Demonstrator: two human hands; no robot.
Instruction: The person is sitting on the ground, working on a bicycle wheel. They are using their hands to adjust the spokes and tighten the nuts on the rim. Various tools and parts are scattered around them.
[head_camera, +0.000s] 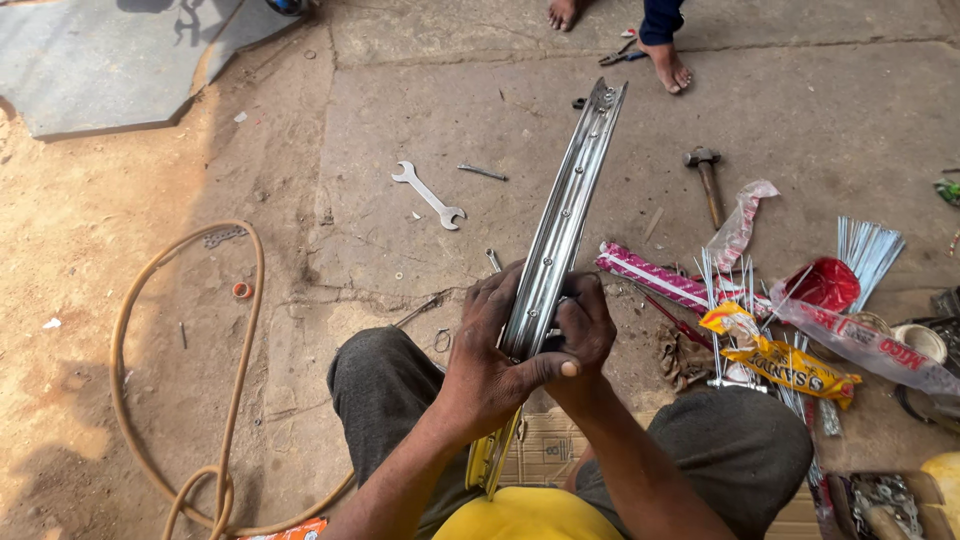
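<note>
A shiny metal wheel rim with a row of spoke holes stands on edge between my knees and points away from me. My left hand wraps around its left side, thumb laid across the near part. My right hand presses on the rim's right side with bent fingers; whether it pinches a small part there I cannot tell. Loose metal spokes lie just to the right on the ground.
A spanner and a small rod lie ahead on the concrete, a hammer farther right. Plastic packets, a red bag and a spoke bundle crowd the right. A hose loops at left. Another person's bare feet stand beyond, by pliers.
</note>
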